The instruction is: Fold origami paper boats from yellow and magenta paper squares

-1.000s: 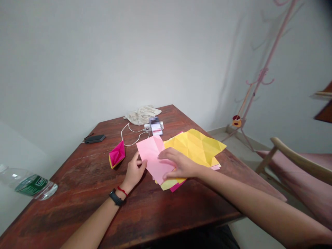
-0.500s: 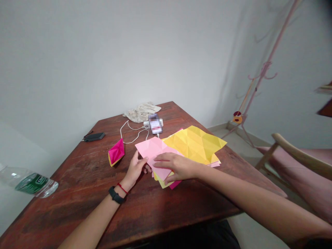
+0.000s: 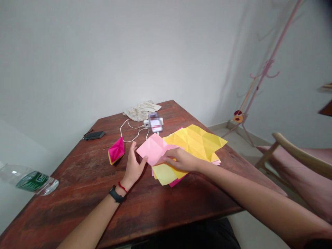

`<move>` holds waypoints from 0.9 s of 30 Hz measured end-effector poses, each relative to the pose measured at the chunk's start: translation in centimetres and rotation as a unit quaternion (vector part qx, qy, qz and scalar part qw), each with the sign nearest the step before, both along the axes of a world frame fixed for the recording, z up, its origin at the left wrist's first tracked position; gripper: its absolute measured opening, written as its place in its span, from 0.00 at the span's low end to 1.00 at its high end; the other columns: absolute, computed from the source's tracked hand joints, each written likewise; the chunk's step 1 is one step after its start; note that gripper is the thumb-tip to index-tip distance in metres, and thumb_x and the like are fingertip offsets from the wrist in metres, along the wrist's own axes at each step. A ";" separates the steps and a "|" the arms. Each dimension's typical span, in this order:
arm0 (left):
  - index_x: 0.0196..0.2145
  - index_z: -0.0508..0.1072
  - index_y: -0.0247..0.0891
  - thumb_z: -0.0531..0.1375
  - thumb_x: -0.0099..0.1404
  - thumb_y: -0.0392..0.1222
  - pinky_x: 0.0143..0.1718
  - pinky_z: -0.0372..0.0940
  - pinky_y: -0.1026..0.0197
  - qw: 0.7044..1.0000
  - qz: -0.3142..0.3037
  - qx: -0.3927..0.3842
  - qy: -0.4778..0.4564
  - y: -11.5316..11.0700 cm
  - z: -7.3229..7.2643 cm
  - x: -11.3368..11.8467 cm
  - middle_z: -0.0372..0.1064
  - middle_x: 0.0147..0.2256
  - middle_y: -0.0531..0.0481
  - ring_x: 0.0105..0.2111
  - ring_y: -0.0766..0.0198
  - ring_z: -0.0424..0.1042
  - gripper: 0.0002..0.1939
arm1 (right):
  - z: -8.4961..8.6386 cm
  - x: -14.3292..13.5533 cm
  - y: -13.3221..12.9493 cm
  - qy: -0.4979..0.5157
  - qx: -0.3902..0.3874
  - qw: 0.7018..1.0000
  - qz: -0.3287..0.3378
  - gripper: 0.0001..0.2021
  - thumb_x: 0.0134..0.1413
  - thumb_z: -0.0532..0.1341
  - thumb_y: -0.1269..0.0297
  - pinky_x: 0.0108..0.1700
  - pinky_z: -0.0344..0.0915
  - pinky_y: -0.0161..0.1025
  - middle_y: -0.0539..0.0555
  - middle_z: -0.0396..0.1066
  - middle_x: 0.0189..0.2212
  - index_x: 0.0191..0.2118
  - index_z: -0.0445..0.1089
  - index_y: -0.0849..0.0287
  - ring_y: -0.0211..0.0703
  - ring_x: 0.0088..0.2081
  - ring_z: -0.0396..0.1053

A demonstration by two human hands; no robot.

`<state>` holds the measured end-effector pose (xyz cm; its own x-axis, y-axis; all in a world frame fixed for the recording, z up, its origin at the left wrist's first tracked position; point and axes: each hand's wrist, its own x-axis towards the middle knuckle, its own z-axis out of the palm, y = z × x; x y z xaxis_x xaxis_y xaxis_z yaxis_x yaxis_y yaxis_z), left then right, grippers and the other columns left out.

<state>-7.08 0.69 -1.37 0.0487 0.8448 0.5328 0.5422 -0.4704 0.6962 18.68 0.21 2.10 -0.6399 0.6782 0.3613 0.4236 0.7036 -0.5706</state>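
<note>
A light pink square of paper [image 3: 152, 148] is lifted at its near edge above the other sheets. My right hand [image 3: 181, 159] pinches that near edge, fingers closed. My left hand [image 3: 134, 167] is at the square's left side, fingers stretched up and thumb apart, its tip by the paper's edge. Under the pink square and my right hand lie stacked sheets, with a pale yellow sheet [image 3: 164, 174] showing in front. A large creased yellow sheet [image 3: 198, 140] spreads to the right. Left of my left hand stands a folded magenta and yellow paper piece [image 3: 116, 151].
Toward the wall are a phone [image 3: 155, 123] with white cables, a crumpled pale cloth [image 3: 142, 111] and a dark power bank [image 3: 94, 136]. A water bottle [image 3: 32, 180] is at the table's left edge. A wooden-armed chair [image 3: 290, 148] stands right of the table [image 3: 145, 214].
My right hand has drawn the pink paper's near edge up and away, uncovering more pale yellow sheet. My left fingers have come out from beneath the paper and straightened.
</note>
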 end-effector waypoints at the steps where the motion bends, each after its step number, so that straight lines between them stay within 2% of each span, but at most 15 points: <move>1: 0.66 0.55 0.40 0.65 0.63 0.43 0.63 0.56 0.39 0.997 0.019 0.056 0.056 0.0 0.3 -0.1 0.50 0.68 0.34 0.66 0.44 0.55 0.37 | -0.2 0.1 0.2 0.005 -0.016 1.000 -0.011 0.14 0.65 0.55 0.61 0.35 0.60 0.37 0.55 0.75 0.30 0.33 0.74 0.59 0.43 0.32 0.69; 3: 0.58 0.69 0.41 0.63 0.65 0.41 0.66 0.50 0.37 0.982 0.014 0.127 0.143 -0.2 0.9 -0.3 0.53 0.67 0.40 0.68 0.45 0.51 0.24 | -0.7 0.1 0.7 0.027 -0.049 0.998 -0.029 0.11 0.63 0.56 0.62 0.32 0.57 0.36 0.53 0.73 0.27 0.35 0.74 0.59 0.42 0.29 0.67; 5: 0.51 0.76 0.43 0.60 0.67 0.40 0.65 0.53 0.38 0.969 -0.051 0.142 0.197 -0.5 1.4 -0.3 0.65 0.62 0.43 0.65 0.47 0.58 0.14 | -1.3 0.1 1.1 0.056 -0.082 0.994 -0.043 0.09 0.62 0.57 0.63 0.31 0.56 0.35 0.49 0.71 0.25 0.42 0.72 0.59 0.40 0.27 0.65; 8: 0.46 0.79 0.43 0.58 0.70 0.40 0.59 0.62 0.42 0.949 -0.180 0.098 0.241 -0.9 1.4 0.1 0.78 0.48 0.44 0.55 0.51 0.71 0.11 | -2.1 0.1 1.6 0.092 -0.113 0.986 -0.076 0.12 0.60 0.58 0.63 0.29 0.55 0.34 0.46 0.69 0.23 0.49 0.66 0.59 0.39 0.24 0.64; 11: 0.45 0.80 0.41 0.58 0.70 0.41 0.54 0.68 0.48 0.939 -0.242 0.044 0.242 -1.0 0.8 0.4 0.79 0.43 0.44 0.49 0.54 0.75 0.11 | -2.6 0.0 1.9 0.091 -0.095 0.982 -0.137 0.12 0.59 0.59 0.65 0.29 0.57 0.34 0.48 0.70 0.25 0.48 0.64 0.60 0.40 0.26 0.65; 15: 0.46 0.80 0.41 0.57 0.70 0.42 0.51 0.70 0.51 0.943 -0.242 0.012 0.230 -0.9 0.4 0.5 0.77 0.45 0.42 0.47 0.55 0.75 0.13 | -3.0 -0.2 2.2 0.005 -0.038 0.984 -0.175 0.04 0.57 0.60 0.70 0.34 0.59 0.35 0.53 0.72 0.29 0.38 0.71 0.60 0.42 0.31 0.68; 17: 0.47 0.80 0.41 0.57 0.70 0.42 0.50 0.70 0.52 0.943 -0.236 0.008 0.236 -0.9 0.4 0.5 0.76 0.45 0.42 0.46 0.56 0.74 0.13 | -3.1 -0.3 2.1 -0.039 -0.013 0.985 -0.170 0.05 0.57 0.60 0.71 0.37 0.61 0.37 0.55 0.73 0.32 0.34 0.73 0.60 0.43 0.33 0.70; 21: 0.48 0.80 0.43 0.58 0.70 0.42 0.51 0.69 0.52 0.940 -0.230 0.005 0.252 -1.0 0.5 0.5 0.74 0.48 0.41 0.48 0.55 0.73 0.13 | -3.3 -0.5 1.9 -0.088 0.025 0.980 -0.176 0.07 0.57 0.61 0.69 0.42 0.64 0.40 0.60 0.73 0.39 0.35 0.78 0.60 0.47 0.40 0.71; 24: 0.50 0.79 0.47 0.58 0.70 0.42 0.55 0.66 0.48 0.933 -0.238 0.008 0.268 -1.1 0.6 0.5 0.71 0.55 0.43 0.53 0.53 0.70 0.14 | -3.5 -0.4 1.9 -0.100 0.055 0.977 -0.183 0.08 0.58 0.62 0.68 0.47 0.66 0.43 0.61 0.72 0.45 0.34 0.80 0.59 0.51 0.45 0.70; 27: 0.53 0.77 0.50 0.57 0.71 0.42 0.61 0.60 0.43 0.923 -0.246 0.011 0.297 -1.3 0.7 0.5 0.66 0.61 0.46 0.60 0.50 0.64 0.16 | -3.6 -0.4 2.0 -0.103 0.096 0.981 -0.136 0.09 0.59 0.60 0.70 0.50 0.66 0.47 0.62 0.72 0.50 0.37 0.80 0.59 0.54 0.49 0.69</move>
<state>-6.56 -0.64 -0.63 0.7125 0.6318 0.3052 0.5417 -0.7717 0.3331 18.26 2.21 -1.54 -0.5179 0.7661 0.3806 0.7026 0.6348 -0.3215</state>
